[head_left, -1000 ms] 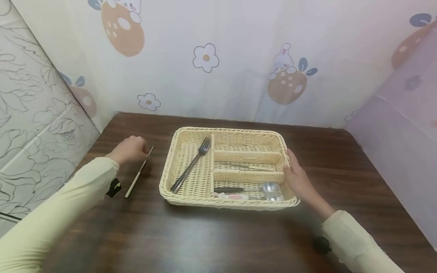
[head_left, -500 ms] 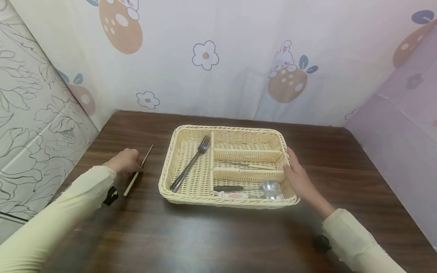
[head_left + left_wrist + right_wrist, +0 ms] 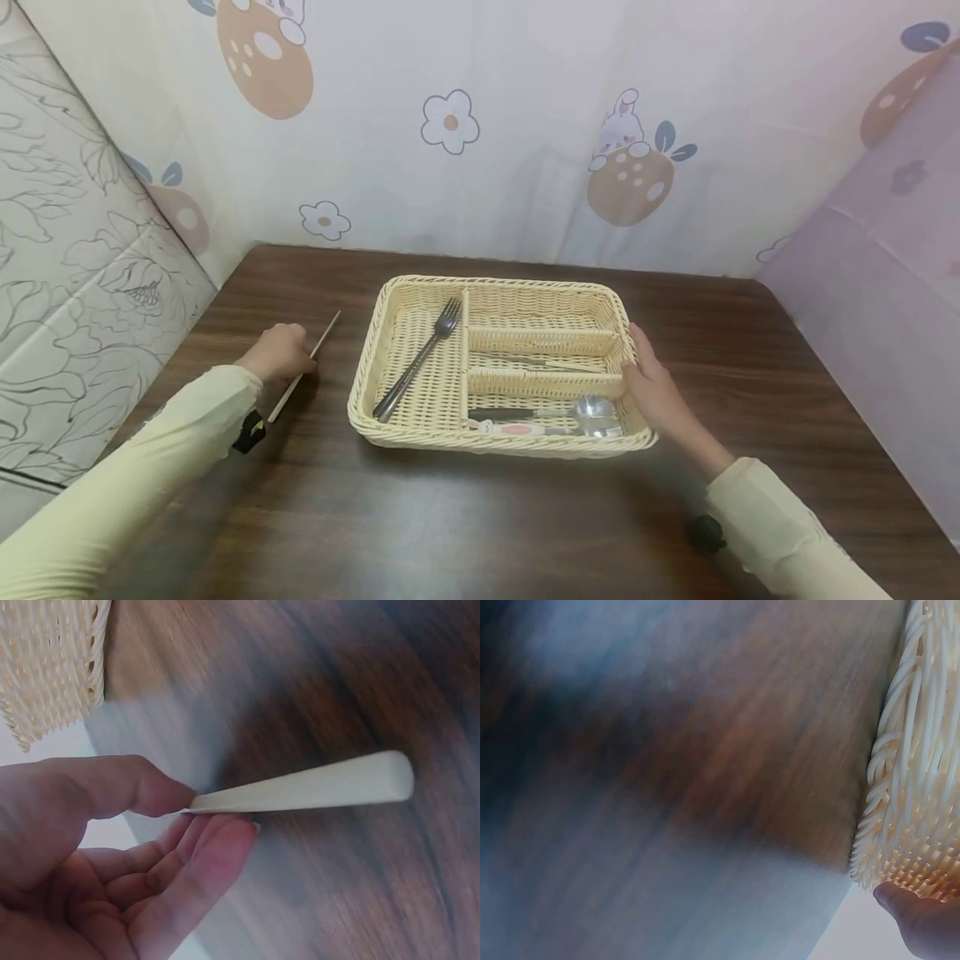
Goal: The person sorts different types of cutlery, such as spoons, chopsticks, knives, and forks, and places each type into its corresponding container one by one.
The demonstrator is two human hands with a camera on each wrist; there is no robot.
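My left hand (image 3: 281, 354) pinches a cream chopstick (image 3: 325, 335) between thumb and fingers, left of a woven basket (image 3: 502, 447). In the left wrist view, the chopstick's thick blunt end (image 3: 337, 782) points away from the fingertips, over the table. My right hand (image 3: 663, 398) grips the basket's right end, its thumb (image 3: 907, 906) against the wicker in the right wrist view; its other fingers are mostly hidden. A dark metal fork (image 3: 415, 368) lies slanted in the left compartment. Two spoons (image 3: 595, 408) lie in the front one, and a thin chopstick-like stick (image 3: 573, 367) in the middle one.
The basket stands on a dark wooden table (image 3: 465, 525). Dividers (image 3: 540, 341) split its right side into three compartments. A patterned cloth (image 3: 517, 192) hangs behind the table, with a flowered panel (image 3: 97, 250) on the left.
My left hand has come down onto the chopstick and now pinches it; the chopstick has shifted slightly. My right hand and the basket stay nearly where they were.
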